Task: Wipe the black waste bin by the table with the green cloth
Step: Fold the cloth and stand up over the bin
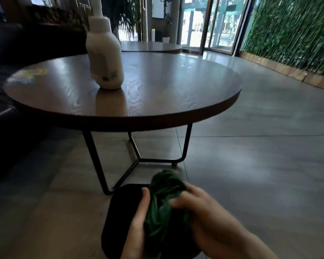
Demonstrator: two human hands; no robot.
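The green cloth (165,208) is bunched up between both my hands at the bottom middle of the view. My left hand (137,225) grips its left side with the thumb up. My right hand (204,217) closes over its right side. Directly below them stands the black waste bin (120,208) on the floor, next to the table's black metal legs (97,161). The hands and cloth hide much of the bin's top.
A round dark wooden table (157,101) stands just ahead with a white plastic bottle (105,55) on it. A dark sofa (6,58) lies at the left. Grey tiled floor (269,165) stretches right toward a green plant wall (292,32) and glass doors.
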